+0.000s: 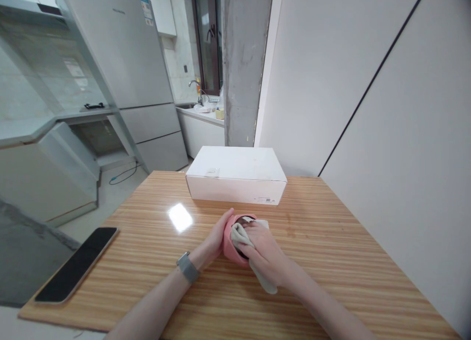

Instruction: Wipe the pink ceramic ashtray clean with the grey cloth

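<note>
One pink cup (230,246) gripped by left hand (218,237); right hand (265,251) clutches one cloth (239,233). One box (235,175) at 12 o'clock, one phone (75,264) at 9.

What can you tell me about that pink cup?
The pink cup is small, rounded and smooth, pink outside, dark inside. It rests on the wooden table before a white box, seemingly tilted. The left hand grips its side; the right hand pushes a pale cloth into its mouth.

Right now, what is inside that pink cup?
A pale cloth, pressed in by the right hand; the left hand grips the pink cup. Its bottom is covered.
</note>
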{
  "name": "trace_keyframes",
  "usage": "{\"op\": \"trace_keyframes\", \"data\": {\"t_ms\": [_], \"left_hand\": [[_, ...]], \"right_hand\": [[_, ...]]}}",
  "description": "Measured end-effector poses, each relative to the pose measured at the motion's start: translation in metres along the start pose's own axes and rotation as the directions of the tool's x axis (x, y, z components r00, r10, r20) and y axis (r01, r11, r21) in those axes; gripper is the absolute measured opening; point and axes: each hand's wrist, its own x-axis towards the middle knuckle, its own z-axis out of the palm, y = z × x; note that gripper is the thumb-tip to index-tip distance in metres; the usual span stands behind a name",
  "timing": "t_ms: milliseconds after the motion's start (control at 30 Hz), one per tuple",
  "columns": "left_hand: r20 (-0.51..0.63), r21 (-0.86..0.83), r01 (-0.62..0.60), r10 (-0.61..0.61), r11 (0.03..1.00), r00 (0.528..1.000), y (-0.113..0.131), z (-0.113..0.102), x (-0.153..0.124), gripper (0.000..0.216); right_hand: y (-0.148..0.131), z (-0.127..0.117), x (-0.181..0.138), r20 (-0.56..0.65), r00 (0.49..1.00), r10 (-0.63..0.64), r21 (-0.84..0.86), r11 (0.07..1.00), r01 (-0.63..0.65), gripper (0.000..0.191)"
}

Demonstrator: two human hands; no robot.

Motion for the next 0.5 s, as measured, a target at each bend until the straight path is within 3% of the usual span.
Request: {"op": "trace_keyframes", "data": {"t_ms": [267, 500], "left_hand": [[0.056, 0.03, -0.031, 0.03, 0.999, 0.998, 0.0, -0.01, 0.004, 0.053], [-0.152, 0.114, -0.148, 0.164, 0.982, 0.975, 0.002, -0.011, 0.002, 0.051]], "right_hand": [[0.008, -0.01, 0.004, 0.054, 0.998, -0.014, 0.032, 0.999, 0.012, 0.03], [0.013, -0.012, 0.006, 0.033, 0.999, 0.001, 0.049, 0.999, -0.002, 0.026]]}}
